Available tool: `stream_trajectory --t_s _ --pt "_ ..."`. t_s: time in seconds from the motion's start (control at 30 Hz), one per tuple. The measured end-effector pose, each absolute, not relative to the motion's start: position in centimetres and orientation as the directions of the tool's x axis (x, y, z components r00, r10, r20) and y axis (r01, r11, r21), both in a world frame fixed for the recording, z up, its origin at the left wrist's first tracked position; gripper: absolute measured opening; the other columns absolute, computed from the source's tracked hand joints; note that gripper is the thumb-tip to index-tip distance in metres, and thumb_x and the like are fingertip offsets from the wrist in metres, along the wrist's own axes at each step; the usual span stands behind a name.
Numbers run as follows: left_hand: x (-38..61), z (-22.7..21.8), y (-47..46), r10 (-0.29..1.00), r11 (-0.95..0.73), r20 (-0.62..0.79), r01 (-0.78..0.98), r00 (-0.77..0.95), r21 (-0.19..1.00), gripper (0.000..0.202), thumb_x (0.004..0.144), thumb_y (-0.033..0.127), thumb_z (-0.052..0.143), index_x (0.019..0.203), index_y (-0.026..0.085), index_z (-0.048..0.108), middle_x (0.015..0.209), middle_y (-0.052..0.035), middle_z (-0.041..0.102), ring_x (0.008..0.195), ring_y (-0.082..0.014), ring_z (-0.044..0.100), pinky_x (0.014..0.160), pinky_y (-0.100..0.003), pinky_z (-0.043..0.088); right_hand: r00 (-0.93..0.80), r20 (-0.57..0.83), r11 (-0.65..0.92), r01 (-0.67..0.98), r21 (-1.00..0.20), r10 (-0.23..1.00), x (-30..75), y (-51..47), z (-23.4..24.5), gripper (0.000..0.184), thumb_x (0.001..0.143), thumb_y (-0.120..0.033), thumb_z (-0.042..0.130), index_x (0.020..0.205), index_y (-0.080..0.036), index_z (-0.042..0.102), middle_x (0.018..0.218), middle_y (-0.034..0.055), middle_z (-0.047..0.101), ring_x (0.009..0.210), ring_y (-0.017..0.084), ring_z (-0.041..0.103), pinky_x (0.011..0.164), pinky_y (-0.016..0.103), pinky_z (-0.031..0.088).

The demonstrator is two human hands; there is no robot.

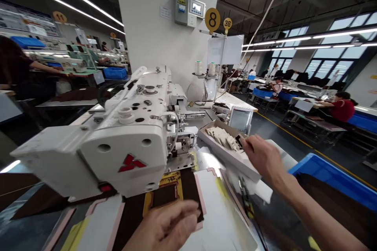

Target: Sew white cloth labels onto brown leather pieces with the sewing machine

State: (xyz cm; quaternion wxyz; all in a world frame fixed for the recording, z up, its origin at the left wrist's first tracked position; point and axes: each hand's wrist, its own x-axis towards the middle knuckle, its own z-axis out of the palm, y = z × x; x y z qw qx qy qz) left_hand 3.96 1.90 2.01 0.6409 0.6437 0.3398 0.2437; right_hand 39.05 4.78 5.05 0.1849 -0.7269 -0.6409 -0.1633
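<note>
A white industrial sewing machine (123, 141) stands in front of me. Below its head lies a flat template (212, 204) with a dark brown fabric piece (167, 196) set in it. My left hand (167, 225) rests on the near edge of that fabric, fingers bent and pressing down. My right hand (263, 157) reaches into a shallow white tray (232, 157) of small beige labels (220, 136). Its fingertips pinch a small dark piece at the tray's right end.
A small white control screen (240, 119) stands behind the tray. A blue bin (338, 178) with dark fabric sits at the right. Thread cones (198, 67) stand by a white pillar (165, 19). Other people work at tables on the left and far right.
</note>
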Motion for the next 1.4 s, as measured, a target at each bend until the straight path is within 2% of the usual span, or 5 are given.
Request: stream_trajectory --t_s 0.33,0.57,1.0,1.17,1.4 --pt "4.0 -1.5 1.9 0.768 0.41 -0.236 -0.173 0.595 0.896 0.053 0.093 0.067 0.077 0.105 0.015 0.078 0.087 -0.0041 0.071 0.082 -0.0188 0.072 0.077 -0.029 0.061 -0.501 0.654 0.723 0.683 -0.104 0.567 23.7 -1.8 -0.7 0.012 0.103 -0.021 0.055 0.105 -0.02 0.067 0.086 0.004 0.071 0.07 0.019 0.067 0.062 0.03 0.05" --pt "0.5 -0.3 0.4 0.694 0.311 -0.298 0.101 0.655 0.945 0.058 0.096 0.071 0.069 0.095 0.014 0.075 0.087 -0.0049 0.069 0.076 -0.0178 0.07 0.065 -0.022 0.053 -0.386 -0.206 -0.077 0.324 -0.943 0.899 24.6 -0.7 -0.1 0.045 0.099 -0.062 0.066 0.098 -0.018 0.07 0.08 0.0024 0.067 0.068 0.014 0.061 0.059 0.025 0.046" --pt "-5.1 -0.9 1.8 0.931 -0.132 -0.106 0.591 0.35 0.796 0.032 0.11 0.043 0.045 0.112 0.021 0.069 0.077 -0.0009 0.069 0.056 -0.0154 0.064 0.05 -0.022 0.046 -0.243 -0.347 -0.249 0.358 -0.9 0.906 20.7 6.4 -3.3 0.026 0.094 -0.048 0.06 0.088 -0.022 0.056 0.063 -0.005 0.059 0.051 0.011 0.059 0.042 0.019 0.038" --pt "-6.6 -0.7 1.4 0.667 -0.739 0.477 0.59 0.571 0.327 0.025 0.108 0.019 0.048 0.108 0.023 0.073 0.099 -0.0025 0.079 0.087 -0.0195 0.073 0.083 -0.027 0.059 -0.216 -0.323 -0.203 0.44 -0.875 0.921 20.0 7.3 -2.8 0.017 0.096 -0.037 0.056 0.088 -0.022 0.059 0.064 -0.0048 0.059 0.048 0.012 0.059 0.039 0.02 0.038" --pt "-5.2 0.1 1.9 0.671 -0.741 0.243 0.643 0.7 0.194 0.049 0.095 0.023 0.078 0.143 0.021 0.066 0.143 -0.0073 0.071 0.128 -0.032 0.069 0.116 -0.041 0.053 -0.237 -0.179 -0.028 0.528 -0.849 0.955 19.4 7.0 -1.9 0.023 0.1 -0.032 0.051 0.079 -0.024 0.053 0.064 -0.0038 0.056 0.049 0.012 0.051 0.046 0.025 0.038"
